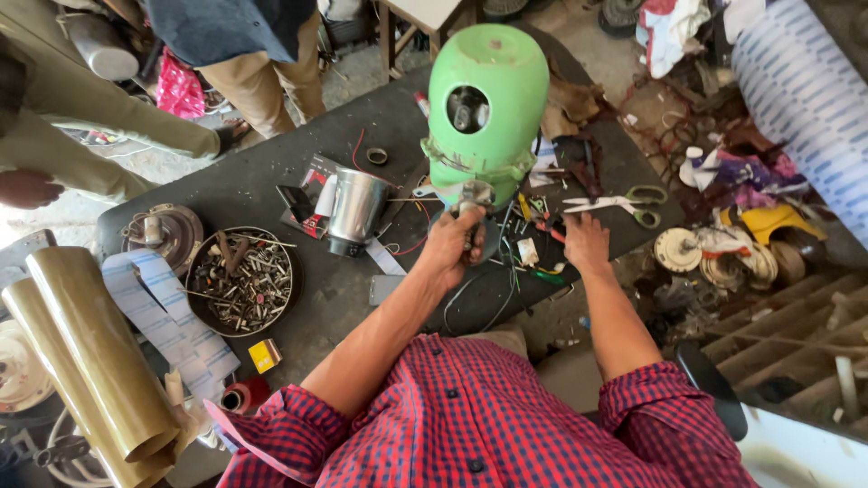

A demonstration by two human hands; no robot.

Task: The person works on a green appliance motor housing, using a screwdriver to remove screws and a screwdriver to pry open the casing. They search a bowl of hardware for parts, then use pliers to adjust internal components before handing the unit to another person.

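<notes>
On the dark workbench (244,194), centre frame: a green plastic appliance housing (488,99) stands tilted, its round side opening showing a metal part inside, its lower end facing the person. Housing is smooth, moulded, slightly scuffed, barrel-shaped with a flat top.

Left hand (452,244) is clenched around a small metal fitting (474,194) at the housing's lower end, fingers wrapped tight; whether the fitting is attached or already loose cannot be told. Right hand (586,242) rests on the bench just right of it, fingers curled down over a red-handled tool (548,230); a firm grip or a mere touch cannot be told.

Progress, as a judgement: work looks mid-way. The housing is opened at the base, wires (411,244) trail out, and loose small parts lie around, so disassembly or refitting appears under way, not finished.

Around:
- steel cup (355,210), shiny, cylindrical, lying on its side left of the housing
- round shallow tin of screws and bolts (240,280), rusty and mixed, near the left edge
- scissors (619,204), pale green handles, right of the housing
- rolls of olive-brown sheet (86,352), smooth, glossy, far left
- small yellow box (264,355) at the bench front
- circular metal motor part (165,233) behind the tin

Person's sleeves are red-and-blue check, rolled up. Another person's legs (262,81) stand beyond the bench.
</notes>
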